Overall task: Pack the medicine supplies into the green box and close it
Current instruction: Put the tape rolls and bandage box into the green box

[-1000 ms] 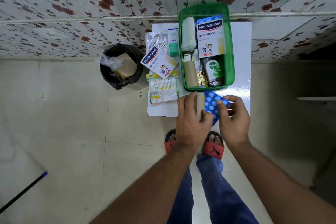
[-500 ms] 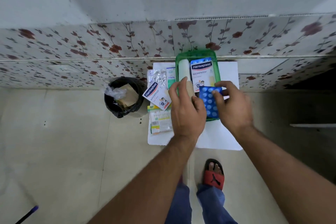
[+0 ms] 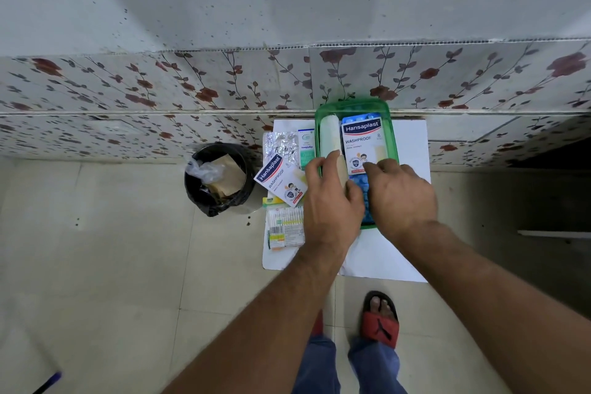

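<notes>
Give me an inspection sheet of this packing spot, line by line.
Surface: white table against the floral tiled wall.
Job's things: green box, open, holds a white roll, a Hansaplast box and a blue blister pack; second Hansaplast box, foil strip and cotton buds pack lie left of it.
Clutter: black bin on the floor, paper and plastic inside.
Hands: left hand grips a tan roll over the box; right hand lies on the blister pack, grip hidden.
Cables: nothing seen.
Surroundings: tiled floor, red sandal.
</notes>
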